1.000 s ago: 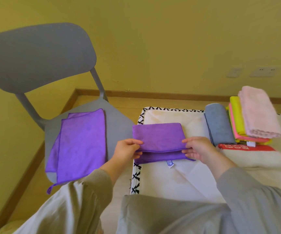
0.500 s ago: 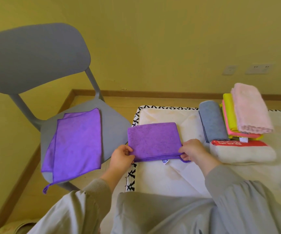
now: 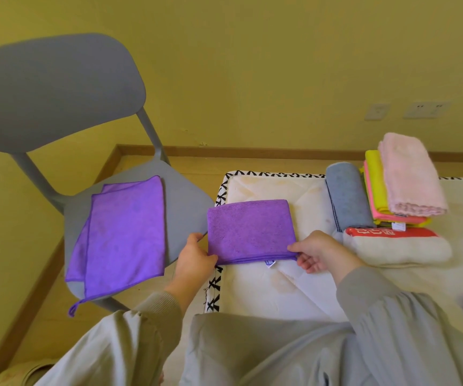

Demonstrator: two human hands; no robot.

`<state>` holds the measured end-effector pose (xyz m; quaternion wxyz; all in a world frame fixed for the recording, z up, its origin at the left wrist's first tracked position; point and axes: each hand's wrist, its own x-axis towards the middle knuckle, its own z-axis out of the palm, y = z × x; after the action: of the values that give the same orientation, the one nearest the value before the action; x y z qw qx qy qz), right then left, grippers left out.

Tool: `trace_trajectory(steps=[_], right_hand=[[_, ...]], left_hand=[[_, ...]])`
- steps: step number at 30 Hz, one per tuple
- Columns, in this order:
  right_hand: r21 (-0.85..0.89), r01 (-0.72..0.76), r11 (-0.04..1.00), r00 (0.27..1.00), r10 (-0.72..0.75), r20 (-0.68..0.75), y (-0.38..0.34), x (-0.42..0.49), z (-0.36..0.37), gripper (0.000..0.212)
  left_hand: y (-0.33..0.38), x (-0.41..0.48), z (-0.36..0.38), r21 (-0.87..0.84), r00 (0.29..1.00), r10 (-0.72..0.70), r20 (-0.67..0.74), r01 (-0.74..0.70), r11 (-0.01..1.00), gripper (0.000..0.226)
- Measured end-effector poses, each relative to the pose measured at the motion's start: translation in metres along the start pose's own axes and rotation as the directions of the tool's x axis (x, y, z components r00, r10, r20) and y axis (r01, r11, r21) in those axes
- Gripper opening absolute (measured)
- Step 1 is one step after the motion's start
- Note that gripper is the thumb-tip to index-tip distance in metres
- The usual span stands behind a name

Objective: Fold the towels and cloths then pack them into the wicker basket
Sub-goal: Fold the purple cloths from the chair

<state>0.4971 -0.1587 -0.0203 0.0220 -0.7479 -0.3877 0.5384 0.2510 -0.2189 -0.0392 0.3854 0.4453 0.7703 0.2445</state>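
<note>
A folded purple cloth (image 3: 248, 231) lies on the white mat (image 3: 266, 285). My left hand (image 3: 194, 259) pinches its near left corner. At the near right corner my right hand (image 3: 319, 250) pinches the layered edge, thumb on top. A second purple cloth (image 3: 121, 235) lies half folded on the grey chair (image 3: 185, 201) to the left. To the right sit folded pieces: a grey cloth (image 3: 345, 197), a pink towel (image 3: 411, 174) on top of yellow and pink cloths (image 3: 375, 182), and a cream towel with a red band (image 3: 397, 246). No wicker basket is in view.
The mat has a black and white patterned border (image 3: 222, 190) along its left edge. A yellow wall with sockets (image 3: 425, 109) stands behind. The wooden floor (image 3: 43, 291) shows under and around the chair. My grey-clad knees fill the bottom of the view.
The upper layer of the purple cloth was drawn toward me until its edge met the near edge. Both hands came back with it and now hold the aligned corners.
</note>
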Motion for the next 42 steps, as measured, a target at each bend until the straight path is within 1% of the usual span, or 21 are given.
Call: trace_trajectory(steps=[1,2,3,4,6,8,9,10,11,13,16,18,21,22,26,27,28,31,33,36,42], right_hand=[[-0.01,-0.002,1.0,1.0,0.002,-0.008,0.0,0.0,0.0,0.031],[-0.016,-0.001,1.0,1.0,0.001,-0.021,0.0,0.001,-0.001,0.031],[-0.017,0.0,1.0,0.999,0.0,-0.033,0.0,0.002,-0.001,0.03],[-0.012,0.004,1.0,0.999,-0.005,-0.043,-0.001,0.003,-0.002,0.03],[0.022,0.029,0.999,0.998,-0.028,-0.06,-0.002,0.003,-0.004,0.03],[0.081,0.081,0.993,0.994,-0.075,-0.082,-0.006,0.003,-0.006,0.029],[0.115,0.108,0.988,0.991,-0.098,-0.088,-0.008,0.002,-0.006,0.027],[0.152,0.135,0.979,0.988,-0.122,-0.093,-0.011,0.001,-0.005,0.025],[0.186,0.162,0.969,0.984,-0.145,-0.098,-0.014,0.0,-0.004,0.021],[0.227,0.214,0.95,0.974,-0.191,-0.12,-0.017,-0.002,-0.001,0.013],[0.206,0.308,0.929,0.947,-0.28,-0.155,-0.019,-0.004,0.002,0.009],[0.113,0.384,0.916,0.914,-0.36,-0.188,-0.021,-0.004,0.0,0.02],[-0.194,0.47,0.861,0.825,-0.507,-0.25,-0.026,-0.006,-0.001,0.021],[-0.234,0.496,0.836,0.8,-0.545,-0.252,-0.028,-0.007,-0.001,0.023],[-0.166,0.617,0.769,0.731,-0.639,-0.239,-0.031,-0.011,0.002,0.03],[-0.151,0.618,0.772,0.733,-0.635,-0.244,-0.03,-0.01,0.002,0.029],[-0.125,0.598,0.791,0.753,-0.609,-0.25,-0.027,-0.007,0.002,0.028],[-0.077,0.461,0.884,0.851,-0.465,-0.243,-0.014,0.007,0.006,0.024],[-0.038,0.392,0.919,0.889,-0.389,-0.241,-0.007,0.013,0.009,0.023],[0.014,0.356,0.934,0.899,-0.338,-0.28,-0.006,0.015,0.011,0.024],[-0.019,0.227,0.974,0.926,-0.222,-0.306,-0.001,0.012,0.012,0.027]], left_hand=[[-0.002,-0.001,0.0,0.095,0.996,0.073,-0.045,-0.069,0.993,0.061],[-0.004,-0.002,0.0,0.22,0.979,0.185,-0.089,-0.161,0.962,0.063],[-0.005,-0.002,0.001,0.355,0.942,0.319,-0.102,-0.265,0.897,0.06],[-0.007,-0.001,0.002,0.468,0.885,0.458,-0.082,-0.371,0.802,0.054],[-0.01,0.002,0.003,0.584,0.76,0.65,0.001,-0.528,0.617,0.042],[-0.009,0.002,0.005,0.637,0.672,0.73,0.121,-0.617,0.462,0.042],[-0.008,0.001,0.006,0.664,0.645,0.744,0.174,-0.635,0.395,0.042],[-0.006,0.001,0.007,0.683,0.629,0.75,0.202,-0.64,0.352,0.041],[-0.005,0.002,0.008,0.695,0.626,0.753,0.205,-0.634,0.338,0.04],[-0.002,0.005,0.01,0.698,0.635,0.754,0.167,-0.617,0.365,0.036],[0.0,0.007,0.011,0.669,0.608,0.784,0.124,-0.635,0.386,0.029],[0.0,0.008,0.011,0.651,0.567,0.814,0.124,-0.666,0.365,0.028],[0.001,0.01,0.009,0.648,0.513,0.847,0.138,-0.694,0.315,0.03],[0.001,0.011,0.008,0.652,0.498,0.854,0.147,-0.698,0.295,0.031],[-0.002,0.01,0.007,0.67,0.456,0.871,0.185,-0.706,0.227,0.035],[-0.003,0.01,0.007,0.673,0.454,0.87,0.194,-0.707,0.219,0.036],[-0.004,0.01,0.008,0.678,0.457,0.866,0.202,-0.704,0.213,0.036],[-0.007,0.008,0.01,0.691,0.471,0.852,0.23,-0.695,0.198,0.037],[-0.009,0.006,0.013,0.69,0.478,0.844,0.242,-0.696,0.196,0.036],[-0.012,0.005,0.014,0.685,0.488,0.837,0.247,-0.699,0.205,0.036],[-0.015,0.005,0.017,0.7,0.526,0.798,0.292,-0.686,0.196,0.035]])
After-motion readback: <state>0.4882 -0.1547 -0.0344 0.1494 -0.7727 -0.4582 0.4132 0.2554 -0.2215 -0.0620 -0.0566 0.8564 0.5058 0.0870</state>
